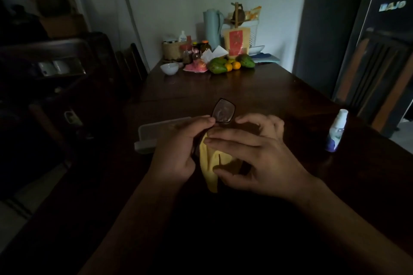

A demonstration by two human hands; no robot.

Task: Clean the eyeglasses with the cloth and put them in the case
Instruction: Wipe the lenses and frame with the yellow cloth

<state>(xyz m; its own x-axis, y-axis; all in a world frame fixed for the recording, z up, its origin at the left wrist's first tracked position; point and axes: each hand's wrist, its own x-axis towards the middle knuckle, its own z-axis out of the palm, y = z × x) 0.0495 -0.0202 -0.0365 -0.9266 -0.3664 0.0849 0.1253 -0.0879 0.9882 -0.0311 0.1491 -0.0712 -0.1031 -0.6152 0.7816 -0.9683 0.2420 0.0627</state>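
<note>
- Left hand [176, 151] is gripping the eyeglasses [223, 111], fingers clamped on the frame, one lens sticking up above the bench [257, 91].
- Right hand [252, 158] is pinching the yellow cloth [209, 163], fingers closed on it, just below the lens.
- Open case [152, 134] is lying on the bench behind the left hand.
- Spray bottle [337, 130] is standing to the right, well apart.

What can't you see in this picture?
Head view:
- Glasses: only one lens shows; both hands and the cloth hide the rest.
- Case: left hand covers its right end.
- Bottle label: too dark and small to read.
</note>
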